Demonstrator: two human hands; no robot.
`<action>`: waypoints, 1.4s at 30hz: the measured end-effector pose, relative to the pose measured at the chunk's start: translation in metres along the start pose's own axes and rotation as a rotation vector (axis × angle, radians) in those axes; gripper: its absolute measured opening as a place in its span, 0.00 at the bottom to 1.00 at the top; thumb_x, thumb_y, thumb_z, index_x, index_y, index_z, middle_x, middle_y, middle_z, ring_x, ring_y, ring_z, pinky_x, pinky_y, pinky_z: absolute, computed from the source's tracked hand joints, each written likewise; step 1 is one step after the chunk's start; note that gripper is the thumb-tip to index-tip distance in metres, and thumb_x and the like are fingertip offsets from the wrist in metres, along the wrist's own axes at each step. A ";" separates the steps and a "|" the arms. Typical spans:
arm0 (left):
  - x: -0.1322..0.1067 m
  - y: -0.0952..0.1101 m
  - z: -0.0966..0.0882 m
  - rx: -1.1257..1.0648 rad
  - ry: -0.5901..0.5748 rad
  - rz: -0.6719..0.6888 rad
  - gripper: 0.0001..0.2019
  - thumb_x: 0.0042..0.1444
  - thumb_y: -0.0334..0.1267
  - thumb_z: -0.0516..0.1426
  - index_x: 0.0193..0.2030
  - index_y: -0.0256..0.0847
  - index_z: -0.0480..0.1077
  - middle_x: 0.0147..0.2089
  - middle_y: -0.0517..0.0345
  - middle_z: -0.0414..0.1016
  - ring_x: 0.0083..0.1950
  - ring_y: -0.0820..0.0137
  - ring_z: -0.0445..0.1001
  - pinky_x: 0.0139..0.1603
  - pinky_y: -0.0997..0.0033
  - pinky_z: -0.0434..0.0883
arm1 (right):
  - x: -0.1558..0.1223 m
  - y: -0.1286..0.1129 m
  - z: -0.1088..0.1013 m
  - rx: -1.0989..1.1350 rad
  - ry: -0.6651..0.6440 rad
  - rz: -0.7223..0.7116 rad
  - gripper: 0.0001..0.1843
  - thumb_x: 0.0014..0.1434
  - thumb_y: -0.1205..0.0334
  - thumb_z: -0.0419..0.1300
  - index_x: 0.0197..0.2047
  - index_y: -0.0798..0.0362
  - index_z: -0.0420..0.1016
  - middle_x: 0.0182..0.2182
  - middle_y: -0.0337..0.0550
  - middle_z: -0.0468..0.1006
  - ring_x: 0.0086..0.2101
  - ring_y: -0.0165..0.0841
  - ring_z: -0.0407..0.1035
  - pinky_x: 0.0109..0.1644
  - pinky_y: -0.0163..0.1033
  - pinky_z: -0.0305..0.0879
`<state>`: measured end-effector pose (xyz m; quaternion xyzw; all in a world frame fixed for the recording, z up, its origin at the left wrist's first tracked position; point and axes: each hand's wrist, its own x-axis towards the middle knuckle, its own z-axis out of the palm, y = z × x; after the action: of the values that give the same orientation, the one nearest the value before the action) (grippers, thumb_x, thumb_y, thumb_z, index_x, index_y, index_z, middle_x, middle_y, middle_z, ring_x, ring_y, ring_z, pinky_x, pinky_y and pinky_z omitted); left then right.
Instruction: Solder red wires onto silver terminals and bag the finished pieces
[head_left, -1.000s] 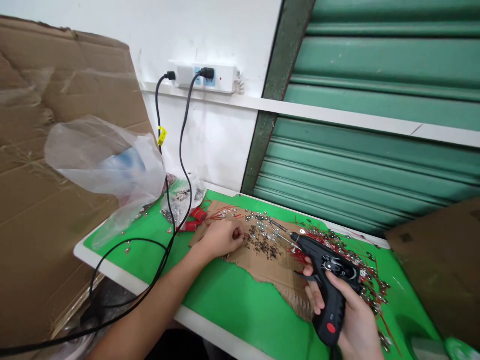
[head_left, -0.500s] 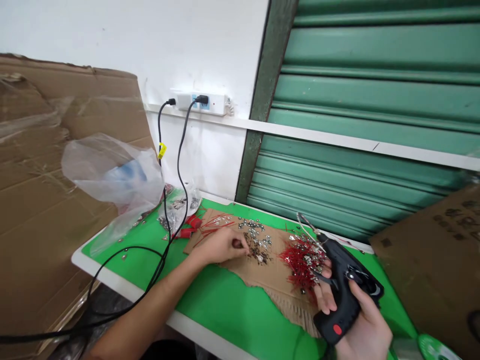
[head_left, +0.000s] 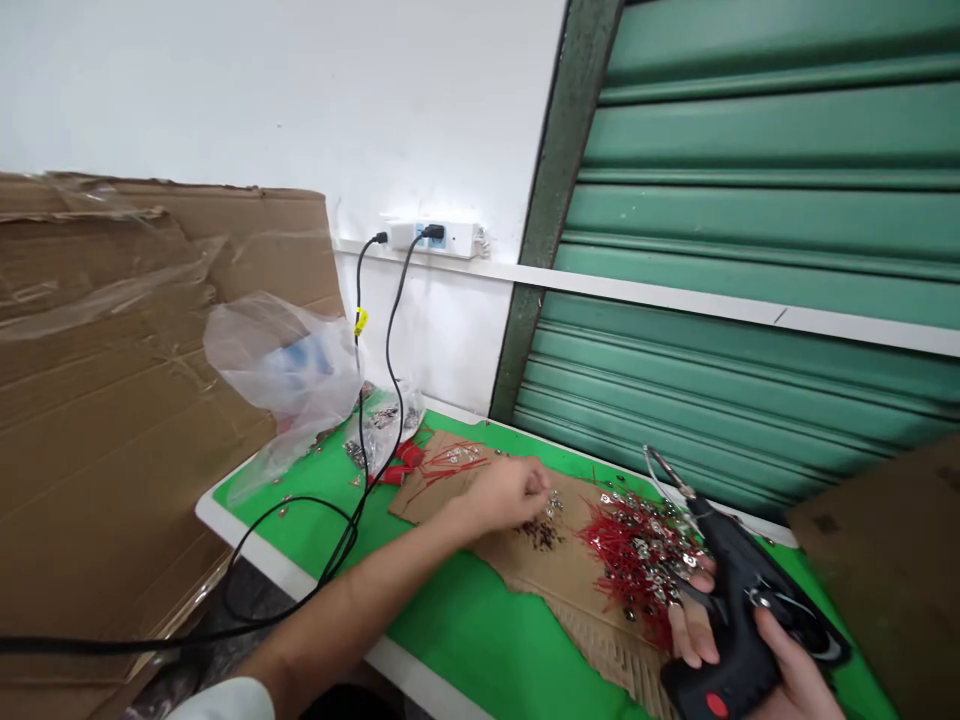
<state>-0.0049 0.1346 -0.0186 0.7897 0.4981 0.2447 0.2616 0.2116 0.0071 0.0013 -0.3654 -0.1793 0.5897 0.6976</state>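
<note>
My right hand (head_left: 796,668) is wrapped round the grip of a black soldering gun (head_left: 733,590) with a red dot at its base. Its metal tip and a thin solder wire point up and left, above a heap of short red wires (head_left: 611,540) with silver terminals on their ends. Over the torn cardboard sheet (head_left: 581,585), my left hand (head_left: 510,493) is closed with fingertips pinched together; whatever may be between them is too small to make out. Just below and beside it lie tiny dark pieces (head_left: 541,537) and small silver discs (head_left: 555,503).
Loose red wires (head_left: 457,460) and red bundles (head_left: 394,474) lie at the left of the green tabletop (head_left: 450,650). Clear plastic bags (head_left: 285,360) stand behind. Black cables (head_left: 367,505) run from a wall socket (head_left: 457,238) across the left side. Large cardboard boxes (head_left: 150,420) flank the table.
The view has shifted, so the scene sits lower and farther right. My left hand has moved slightly away from me, over the silver discs. My right hand still grips the soldering gun.
</note>
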 end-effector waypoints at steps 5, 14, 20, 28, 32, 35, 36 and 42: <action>-0.003 -0.046 -0.029 0.220 0.132 -0.130 0.13 0.60 0.40 0.53 0.46 0.41 0.75 0.40 0.52 0.80 0.41 0.67 0.77 0.44 0.71 0.71 | 0.010 0.016 0.001 -0.053 -0.076 0.019 0.17 0.55 0.58 0.64 0.49 0.45 0.75 0.31 0.40 0.74 0.21 0.29 0.60 0.24 0.36 0.66; 0.002 -0.059 -0.021 0.292 0.036 -0.136 0.14 0.59 0.40 0.55 0.49 0.48 0.78 0.49 0.52 0.80 0.50 0.62 0.77 0.54 0.65 0.72 | 0.015 0.026 0.004 -0.099 -0.050 0.022 0.16 0.51 0.59 0.66 0.45 0.50 0.77 0.30 0.43 0.76 0.19 0.28 0.58 0.21 0.35 0.62; 0.001 -0.063 -0.026 0.290 0.067 -0.097 0.17 0.63 0.45 0.51 0.46 0.42 0.78 0.46 0.48 0.80 0.47 0.63 0.77 0.51 0.67 0.72 | 0.018 0.028 0.009 -0.112 -0.033 -0.010 0.15 0.51 0.59 0.66 0.44 0.51 0.77 0.31 0.43 0.75 0.20 0.28 0.58 0.21 0.34 0.62; -0.018 -0.063 -0.034 0.253 -0.030 0.087 0.12 0.61 0.42 0.54 0.41 0.44 0.79 0.42 0.54 0.81 0.46 0.65 0.77 0.52 0.69 0.72 | 0.026 0.026 0.038 -0.337 -0.155 0.082 0.13 0.54 0.53 0.64 0.37 0.54 0.79 0.16 0.40 0.66 0.19 0.31 0.59 0.22 0.33 0.60; -0.025 -0.063 -0.038 0.213 0.078 0.031 0.14 0.60 0.39 0.54 0.50 0.47 0.76 0.52 0.57 0.79 0.54 0.67 0.75 0.57 0.70 0.70 | 0.047 0.033 0.055 -0.373 -0.239 0.090 0.16 0.51 0.51 0.66 0.35 0.56 0.80 0.15 0.40 0.66 0.18 0.30 0.59 0.21 0.34 0.58; -0.030 -0.065 -0.040 0.225 0.114 -0.072 0.12 0.58 0.38 0.55 0.46 0.47 0.76 0.49 0.58 0.80 0.53 0.65 0.75 0.52 0.69 0.72 | 0.061 0.039 0.057 -0.373 -0.251 0.111 0.17 0.50 0.51 0.68 0.36 0.57 0.80 0.16 0.41 0.68 0.19 0.30 0.60 0.22 0.34 0.58; -0.031 -0.065 -0.041 0.239 0.107 -0.103 0.10 0.57 0.39 0.55 0.43 0.46 0.77 0.46 0.57 0.80 0.51 0.64 0.76 0.49 0.69 0.72 | 0.063 0.041 0.055 -0.376 -0.248 0.122 0.18 0.50 0.51 0.68 0.36 0.57 0.81 0.16 0.41 0.68 0.19 0.30 0.60 0.22 0.34 0.58; -0.030 -0.064 -0.040 0.319 0.003 -0.164 0.08 0.57 0.40 0.56 0.38 0.43 0.75 0.41 0.52 0.80 0.45 0.62 0.77 0.45 0.69 0.72 | 0.053 0.045 0.041 -0.386 -0.188 0.190 0.19 0.50 0.48 0.67 0.34 0.57 0.81 0.15 0.41 0.67 0.18 0.30 0.60 0.21 0.32 0.57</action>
<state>-0.0844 0.1372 -0.0345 0.7776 0.5936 0.1415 0.1513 0.1646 0.0717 -0.0133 -0.4507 -0.3176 0.6391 0.5363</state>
